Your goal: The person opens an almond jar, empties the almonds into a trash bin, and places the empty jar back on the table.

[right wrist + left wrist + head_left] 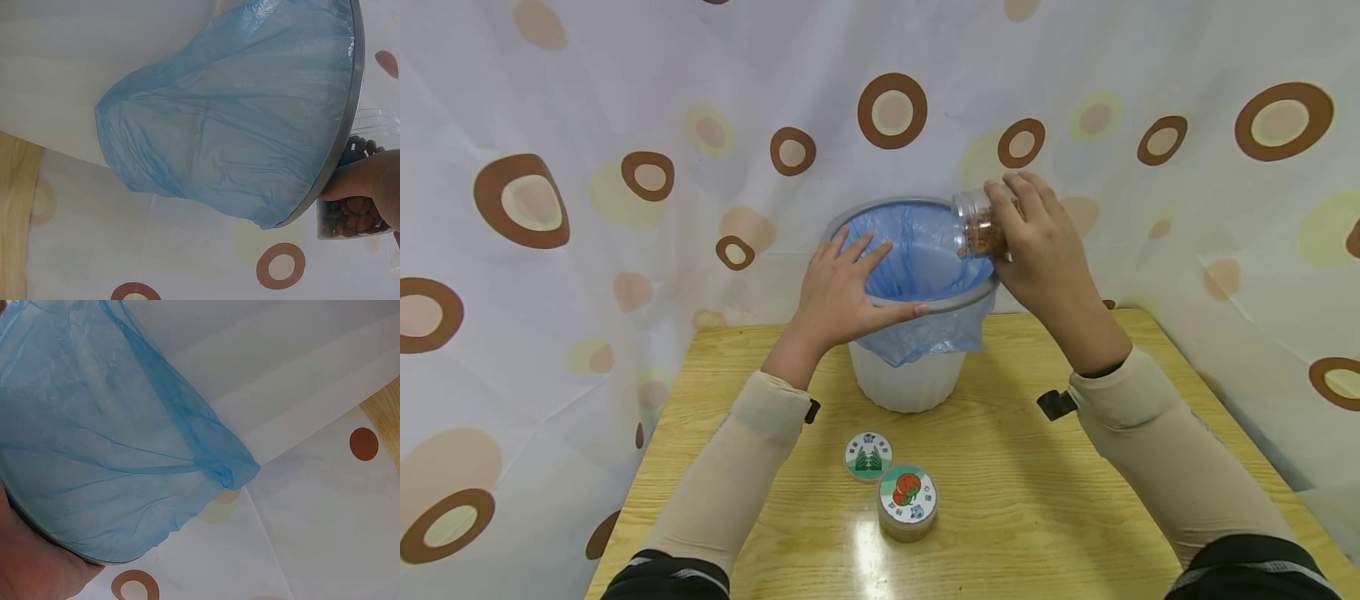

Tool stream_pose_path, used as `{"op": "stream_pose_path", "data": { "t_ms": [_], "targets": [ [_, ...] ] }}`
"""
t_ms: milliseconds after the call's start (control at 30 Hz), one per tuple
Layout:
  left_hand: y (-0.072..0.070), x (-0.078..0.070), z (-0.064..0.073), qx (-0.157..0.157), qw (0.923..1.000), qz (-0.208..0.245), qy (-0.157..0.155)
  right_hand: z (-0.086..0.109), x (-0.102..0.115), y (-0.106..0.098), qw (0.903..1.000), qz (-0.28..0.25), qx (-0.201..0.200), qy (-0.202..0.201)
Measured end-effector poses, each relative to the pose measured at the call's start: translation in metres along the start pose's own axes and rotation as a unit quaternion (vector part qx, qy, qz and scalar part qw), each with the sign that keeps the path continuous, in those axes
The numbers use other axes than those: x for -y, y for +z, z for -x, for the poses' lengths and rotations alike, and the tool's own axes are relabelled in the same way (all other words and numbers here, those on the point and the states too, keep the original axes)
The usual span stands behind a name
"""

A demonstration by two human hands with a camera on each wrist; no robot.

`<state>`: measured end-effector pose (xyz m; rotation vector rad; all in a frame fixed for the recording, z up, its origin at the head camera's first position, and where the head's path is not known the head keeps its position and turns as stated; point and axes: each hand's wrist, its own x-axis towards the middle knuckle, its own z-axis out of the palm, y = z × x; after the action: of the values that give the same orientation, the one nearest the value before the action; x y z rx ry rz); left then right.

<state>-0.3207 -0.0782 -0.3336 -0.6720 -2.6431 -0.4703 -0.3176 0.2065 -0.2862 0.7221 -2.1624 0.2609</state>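
Observation:
A white bin [906, 383] with a grey rim [973, 296] stands on the table, lined with a blue plastic bag [917, 333] folded over its edge. My left hand [838, 287] is at the bin's left side, fingers spread over the opening and thumb stretched along the front rim. On the right, my right hand [1045, 242] grips a clear jar [976, 229], tipped on its side with its mouth over the opening. Small brown nut-like pieces [359, 220] show inside the jar in the right wrist view.
In front of the bin lies a round lid [868, 457] printed with green hands. Beside it stands a small jar [907, 525] with a tomato picture on top. A patterned cloth [820, 83] hangs behind the wooden table [1037, 483].

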Motion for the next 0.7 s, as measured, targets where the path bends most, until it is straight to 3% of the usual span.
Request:
{"op": "stream_pose_path", "data": {
  "t_ms": [700],
  "targets": [
    [-0.0002, 0.0009, 0.0002, 0.001, 1.0, -0.001, 0.001, -0.0011, -0.0002, 0.0044, 0.9998, 0.006, -0.009, -0.019]
  ]
}}
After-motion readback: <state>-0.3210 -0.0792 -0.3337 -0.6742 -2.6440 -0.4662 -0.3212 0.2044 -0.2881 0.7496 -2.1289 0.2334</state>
